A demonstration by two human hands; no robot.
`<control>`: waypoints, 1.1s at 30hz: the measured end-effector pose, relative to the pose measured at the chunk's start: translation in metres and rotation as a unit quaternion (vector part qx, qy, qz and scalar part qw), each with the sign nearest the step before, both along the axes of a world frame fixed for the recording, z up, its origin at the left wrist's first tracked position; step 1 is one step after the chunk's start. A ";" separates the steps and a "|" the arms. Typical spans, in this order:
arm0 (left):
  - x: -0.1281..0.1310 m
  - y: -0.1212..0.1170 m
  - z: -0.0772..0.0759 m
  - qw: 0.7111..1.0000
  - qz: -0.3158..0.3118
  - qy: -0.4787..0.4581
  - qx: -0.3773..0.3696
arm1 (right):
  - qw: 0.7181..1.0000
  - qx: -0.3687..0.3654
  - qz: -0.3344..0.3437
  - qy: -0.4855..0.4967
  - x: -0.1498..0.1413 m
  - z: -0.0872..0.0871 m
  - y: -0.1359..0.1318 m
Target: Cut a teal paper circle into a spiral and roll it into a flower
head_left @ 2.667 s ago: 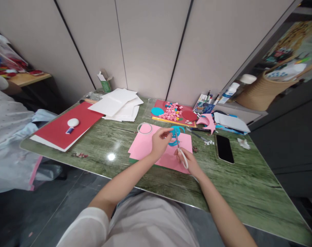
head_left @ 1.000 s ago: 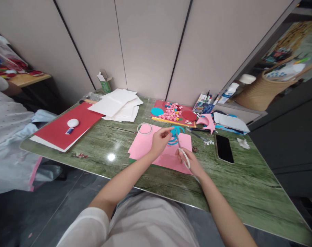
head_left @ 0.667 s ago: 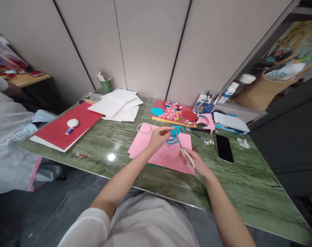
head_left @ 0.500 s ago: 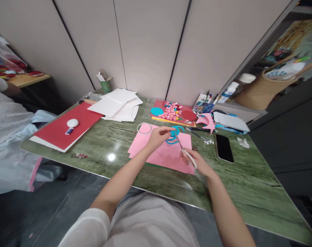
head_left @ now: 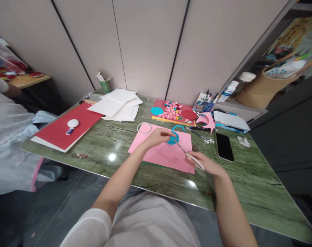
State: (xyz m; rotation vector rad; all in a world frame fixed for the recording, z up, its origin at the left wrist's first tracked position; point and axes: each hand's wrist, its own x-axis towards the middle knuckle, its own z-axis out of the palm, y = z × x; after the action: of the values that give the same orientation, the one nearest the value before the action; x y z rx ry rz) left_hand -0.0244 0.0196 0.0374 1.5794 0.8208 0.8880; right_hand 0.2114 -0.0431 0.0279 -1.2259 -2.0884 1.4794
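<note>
At one o'clock on pink paper (head_left: pixel 159 153), part-cut blue spiral (head_left: pixel 171 141) is pinched by left hand (head_left: pixel 158 137), scissors (head_left: pixel 181 146) by right hand (head_left: pixel 206 163); centre seemingly uncut.

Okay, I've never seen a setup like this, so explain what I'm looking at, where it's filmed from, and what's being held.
There is no machine here, just a person's two bare hands. The view comes from a camera worn on that person's head, looking forward and down.

The left hand holds a curled piece of blue paper by the fingertips. The right hand grips white-handled scissors, their tips at the blue paper. Both work above pink sheets on a green table.

Farther left lie white sheets and a red sheet; beyond the hands is a pile of small pink pieces. A phone lies to the right.
</note>
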 end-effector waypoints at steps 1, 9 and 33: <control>-0.001 0.000 0.001 1.000 -0.006 0.009 -0.002 | 1.000 0.000 0.002 -0.004 0.001 0.000 0.000; -0.005 0.002 0.001 0.997 -0.061 0.044 -0.019 | 0.999 -0.026 0.024 -0.011 0.007 -0.004 0.002; 0.003 0.016 -0.025 0.999 -0.009 -0.004 -0.037 | 0.998 -0.048 -0.004 0.030 0.018 -0.010 0.008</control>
State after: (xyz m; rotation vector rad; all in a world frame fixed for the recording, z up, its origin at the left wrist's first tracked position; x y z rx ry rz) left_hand -0.0211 0.0358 0.0128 1.5153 0.8234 0.8423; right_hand 0.2294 -0.0346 0.0176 -1.2065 -1.9923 1.6100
